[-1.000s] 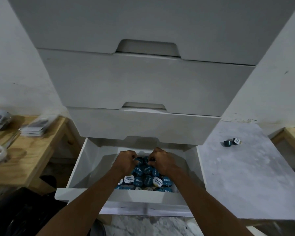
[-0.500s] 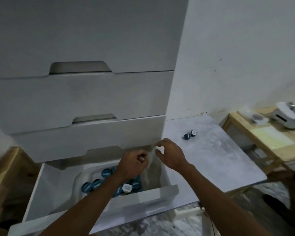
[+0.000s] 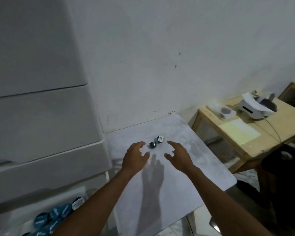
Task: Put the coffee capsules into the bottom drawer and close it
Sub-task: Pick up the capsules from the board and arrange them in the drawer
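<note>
Both hands empty, fingers spread — drawer capsules half-hidden by the forearm.

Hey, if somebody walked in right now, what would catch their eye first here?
Two open hands, the left hand and the right hand, reaching over the grey marble-look table toward two dark capsules lying side by side, not yet touched. At lower left, a heap of blue capsules fills the open bottom drawer.

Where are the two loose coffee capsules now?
In the head view, the two loose capsules lie touching on the white table, right of the drawer cabinet, just beyond both open hands.
</note>
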